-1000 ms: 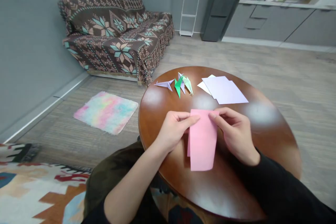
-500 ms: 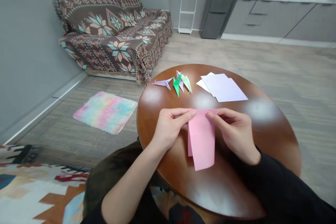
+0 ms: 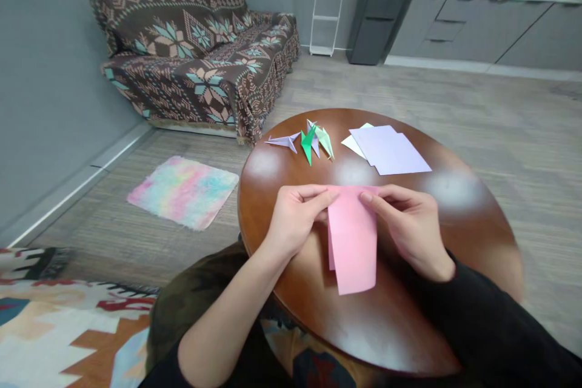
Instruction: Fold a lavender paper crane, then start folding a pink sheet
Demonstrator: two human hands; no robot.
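Observation:
A sheet of pink paper (image 3: 353, 242) is folded over, with its crease along the top and its two layers hanging slightly apart below. My left hand (image 3: 297, 212) pinches the top left corner between thumb and fingers. On the other side, my right hand (image 3: 409, 224) grips the top right corner, thumb on the near face. The paper hangs above the near half of the round brown table (image 3: 291, 291). Beyond my hands lie a lilac paper crane (image 3: 284, 142), a dark green crane (image 3: 308, 144), and a pale green one (image 3: 325, 142) overlapping another lilac piece.
Lilac paper sheets (image 3: 391, 151) lie stacked at the table's far right, with a paler sheet (image 3: 357, 145) partly under them. Past the table stand a covered sofa (image 3: 195, 60) and grey cabinets (image 3: 482, 30). A pastel rug (image 3: 184, 191) lies on the floor to the left.
Both hands keep their hold on the pink paper. Its lower right edge has swung slightly to the right, so the front layer looks a little wider. The view has shifted slightly.

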